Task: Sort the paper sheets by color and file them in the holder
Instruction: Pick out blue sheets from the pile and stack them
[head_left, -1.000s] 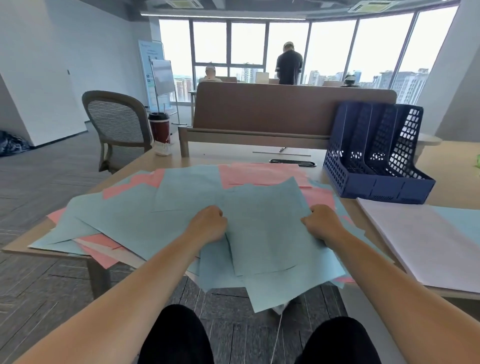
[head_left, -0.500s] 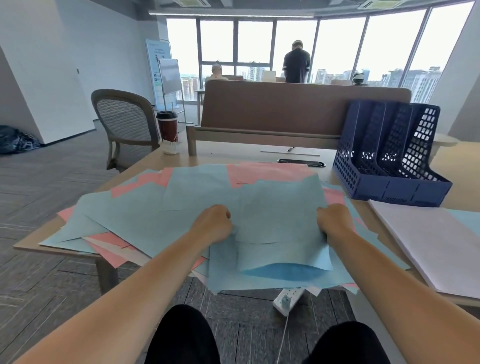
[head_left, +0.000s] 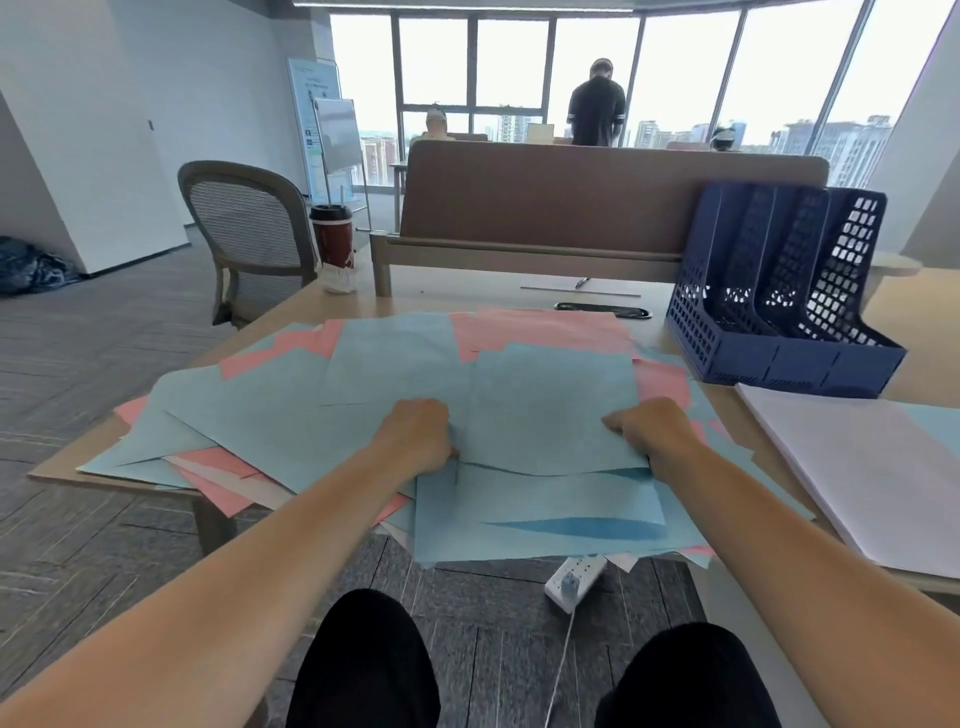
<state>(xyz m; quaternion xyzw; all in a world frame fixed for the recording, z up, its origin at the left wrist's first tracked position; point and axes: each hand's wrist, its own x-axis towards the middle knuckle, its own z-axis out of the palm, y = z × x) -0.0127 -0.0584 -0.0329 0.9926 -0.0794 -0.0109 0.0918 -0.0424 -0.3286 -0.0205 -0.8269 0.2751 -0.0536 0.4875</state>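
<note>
Left hand (head_left: 418, 436) and right hand (head_left: 649, 434) are both curled, each gripping a near corner of the top blue sheet (head_left: 550, 410). Its near edge is bowed up slightly. The sheet lies on a mixed blue/pink pile (head_left: 260, 415) spread over the desk (head_left: 447, 296), and the pile overhangs the near edge. Holder (head_left: 779, 364) is far right on the desk, just beside the pile. White stack (head_left: 857, 467) is right, nearer than the holder.
</note>
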